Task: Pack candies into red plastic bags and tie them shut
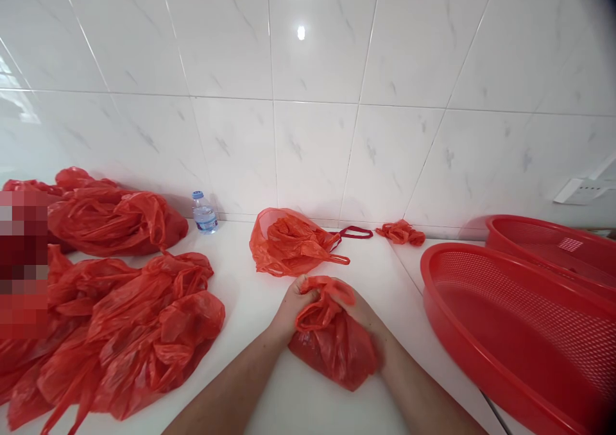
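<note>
Both hands grip one small red plastic bag (332, 345) on the white countertop (250, 294). The left hand (291, 307) closes around the bag's gathered upper edge from the left; its fingers are curled and pressed together over the bunched film. The right hand (366, 323) lies against the bag's right side, and its fingers pinch the same gathered top from the opposite side. The bag's filled lower part hangs below the fingertips, between the two wrists, and rests on the countertop.

Just beyond the fingertips, toward the wall, lies a second filled red bag (289, 242) with loose handles; it is near the held bag but not touching it. A dark red cord loop (356, 232) lies to the right of that bag. Farther right of the fingers, against the tiled wall (312, 153), lies a small crumpled red bag (400, 232).

Well to the left of the left fingers lies a heap of empty red bags (129, 332), with another heap (110, 217) behind it. A small water bottle (205, 213) stands upright between the rear heap and the second filled bag.

To the right of the right fingers stands a red perforated basket (520, 332), with a second red basket (553, 246) behind it. A white wall socket (582, 190) sits above them.
</note>
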